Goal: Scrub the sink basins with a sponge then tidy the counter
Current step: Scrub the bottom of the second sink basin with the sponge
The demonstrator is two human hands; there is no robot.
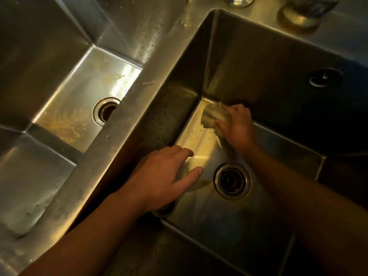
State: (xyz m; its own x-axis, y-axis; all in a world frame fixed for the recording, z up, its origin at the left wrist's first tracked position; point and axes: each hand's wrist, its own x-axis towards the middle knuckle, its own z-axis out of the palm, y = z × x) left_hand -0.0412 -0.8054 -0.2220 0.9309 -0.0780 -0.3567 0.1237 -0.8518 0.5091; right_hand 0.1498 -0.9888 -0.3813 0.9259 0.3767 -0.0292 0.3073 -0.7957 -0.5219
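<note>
Basins: 2, steel, side by side, with a flat divider between them. Left basin: wet, brownish smears on its floor, nothing in it. Right basin: both my hands are in it.

Drains: 2, one per basin. Left drain is partly hidden behind the divider. Right drain is in full view, between my two forearms.

Sponge: 1, pale yellow, on the right basin's floor in the far left corner. My right hand grips it, fingers curled over its top, pressing it down.

Left hand: holds nothing, fingers fairly straight and spread, thumb out toward the right drain. It is low over the basin floor; I cannot tell whether the fingertips touch it.

Round metal piece: 1, on the floor under my left wrist, mostly hidden.

Round fitting: 1, on the right basin's far wall.

Glass containers on the counter behind the right basin: 2, a larger one and a smaller one, both cut off by the frame edge.
</note>
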